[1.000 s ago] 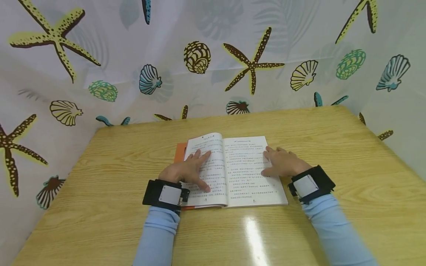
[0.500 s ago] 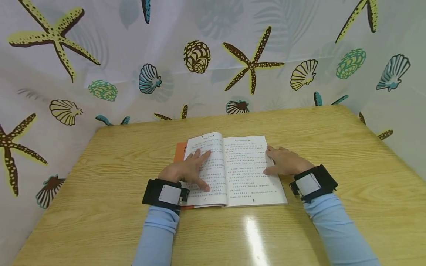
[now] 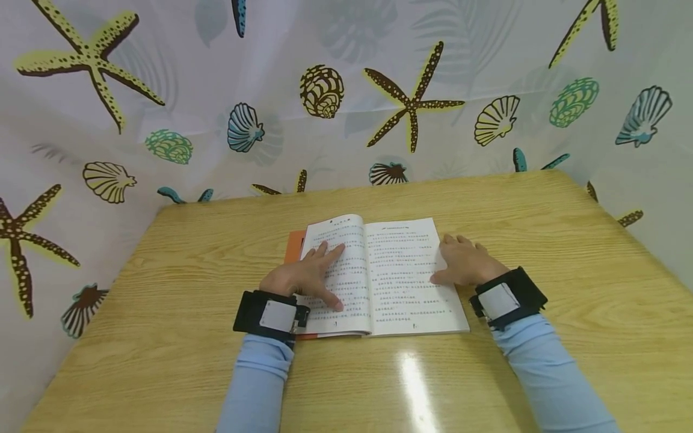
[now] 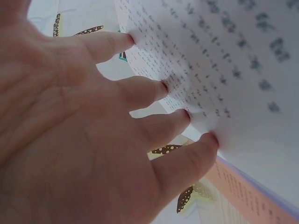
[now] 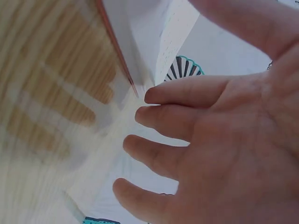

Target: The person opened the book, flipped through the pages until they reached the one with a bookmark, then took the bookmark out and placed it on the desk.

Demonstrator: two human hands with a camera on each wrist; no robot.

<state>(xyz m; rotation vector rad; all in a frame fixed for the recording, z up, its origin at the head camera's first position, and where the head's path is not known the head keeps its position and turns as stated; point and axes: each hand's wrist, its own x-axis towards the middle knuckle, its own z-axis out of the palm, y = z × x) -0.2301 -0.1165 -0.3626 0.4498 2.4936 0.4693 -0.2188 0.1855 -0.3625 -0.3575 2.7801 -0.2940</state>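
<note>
On the wooden table (image 3: 541, 240), in front of a curtain (image 3: 162, 90) printed with starfish and shells, an open book (image 3: 379, 276) lies flat with its orange cover showing at the left edge. At the left, the left hand (image 3: 303, 276) rests spread on the left page, fingers (image 4: 140, 88) straight and tips pressing the paper, apparently to keep that side from springing up. Further right, the right hand (image 3: 465, 261) lies at the outer edge of the right page, fingers (image 5: 177, 116) loosely extended and touching the page edges without curling round them, seemingly steadying that side.
</note>
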